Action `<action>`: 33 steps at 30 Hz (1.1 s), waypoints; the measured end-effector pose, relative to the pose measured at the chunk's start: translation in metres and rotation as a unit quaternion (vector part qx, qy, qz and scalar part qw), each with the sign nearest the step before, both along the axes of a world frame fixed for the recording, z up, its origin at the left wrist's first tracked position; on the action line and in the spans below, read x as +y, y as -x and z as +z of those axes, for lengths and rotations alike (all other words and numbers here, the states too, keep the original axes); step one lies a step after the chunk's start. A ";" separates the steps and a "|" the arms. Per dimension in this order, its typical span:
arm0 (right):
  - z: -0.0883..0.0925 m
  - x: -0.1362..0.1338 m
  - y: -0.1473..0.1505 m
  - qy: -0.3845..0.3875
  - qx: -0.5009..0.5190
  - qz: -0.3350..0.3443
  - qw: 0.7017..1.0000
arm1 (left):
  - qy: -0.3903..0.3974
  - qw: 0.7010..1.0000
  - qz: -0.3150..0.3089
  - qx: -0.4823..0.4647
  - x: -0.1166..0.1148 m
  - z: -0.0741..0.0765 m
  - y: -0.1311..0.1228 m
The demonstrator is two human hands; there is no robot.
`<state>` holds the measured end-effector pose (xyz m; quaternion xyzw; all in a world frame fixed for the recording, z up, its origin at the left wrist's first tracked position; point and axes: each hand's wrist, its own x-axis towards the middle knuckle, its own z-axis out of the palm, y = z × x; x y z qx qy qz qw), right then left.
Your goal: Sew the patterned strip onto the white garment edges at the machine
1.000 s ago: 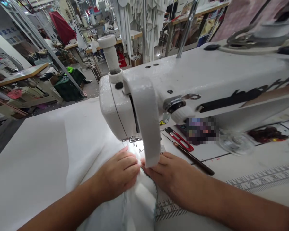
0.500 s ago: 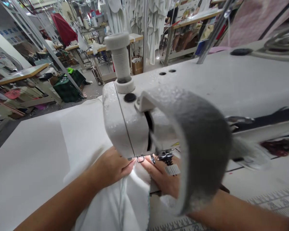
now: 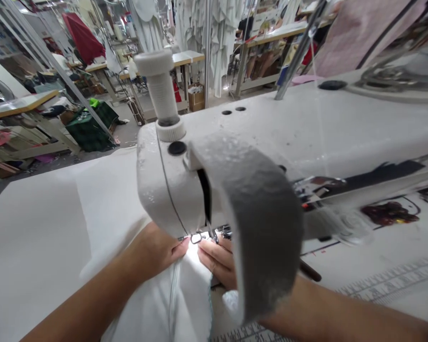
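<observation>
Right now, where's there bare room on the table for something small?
Right of the dark rod, bare tabletop lies between the clear plastic piece and ruler markings. It's crowded below the machine head: left hand, right hand, white fabric.

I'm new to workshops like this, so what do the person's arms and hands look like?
No glove shows on the left hand or the right hand, which a curved grey piece partly hides. The left forearm and right forearm show no sleeves.

From here, the long white sewing machine (image 3: 264, 126) looks shiny and hard, its curved grey guard (image 3: 267, 213) bumpy, the white cloth (image 3: 155, 304) smooth and dull.
</observation>
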<state>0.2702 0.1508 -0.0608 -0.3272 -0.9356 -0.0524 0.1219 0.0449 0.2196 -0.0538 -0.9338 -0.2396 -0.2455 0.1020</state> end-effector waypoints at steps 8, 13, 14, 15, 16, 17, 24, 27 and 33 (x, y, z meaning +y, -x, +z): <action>0.009 0.005 -0.003 0.156 0.010 0.009 0.988 | 0.066 0.997 0.028 0.027 -0.002 0.005 -0.001; 0.025 0.004 0.005 0.176 0.062 0.013 0.982 | 0.083 0.996 0.020 0.026 0.002 -0.003 0.003; 0.027 0.002 0.006 0.173 0.071 0.026 0.982 | 0.088 0.996 0.013 0.028 0.003 -0.005 0.004; 0.029 0.001 0.006 0.167 0.073 0.043 0.982 | 0.094 0.995 0.006 0.029 0.003 -0.005 0.005; 0.030 -0.001 0.005 0.158 0.069 0.059 0.983 | 0.098 0.995 0.000 0.029 0.001 -0.005 0.007; 0.030 -0.003 0.001 0.149 0.063 0.070 0.984 | 0.100 0.994 -0.005 0.031 -0.003 -0.003 0.007; 0.032 -0.007 -0.031 0.127 0.074 0.005 0.989 | 0.067 0.994 0.078 0.048 -0.064 0.008 -0.012; 0.036 -0.007 -0.013 0.124 0.104 -0.034 0.986 | 0.074 0.991 0.104 0.046 -0.075 0.005 -0.021; 0.031 0.003 0.018 0.142 0.042 -0.098 0.984 | 0.095 0.990 0.090 0.046 -0.066 0.005 -0.014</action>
